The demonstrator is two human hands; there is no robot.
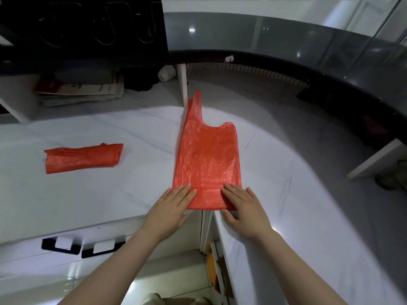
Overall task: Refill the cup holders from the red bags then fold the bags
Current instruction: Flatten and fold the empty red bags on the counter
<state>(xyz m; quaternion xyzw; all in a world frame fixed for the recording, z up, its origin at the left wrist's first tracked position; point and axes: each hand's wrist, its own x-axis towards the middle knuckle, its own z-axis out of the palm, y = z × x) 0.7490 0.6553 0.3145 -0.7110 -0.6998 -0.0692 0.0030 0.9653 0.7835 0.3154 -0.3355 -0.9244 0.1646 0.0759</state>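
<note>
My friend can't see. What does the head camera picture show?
The left hand and right hand press flat on the near end of a red bag spread on a white counter. A folded red bag lies farther left.

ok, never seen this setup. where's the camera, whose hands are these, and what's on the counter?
There is no robot here. A person wears one wide-angle camera on the head, so you look forward and down along their arms. On the white counter a flat red bag lies spread out, with one handle pointing away. The left hand and right hand press its near corners with straight fingers, and neither grips anything. A folded red bag lies apart to the left. A stack of papers sits at the back left.
</note>
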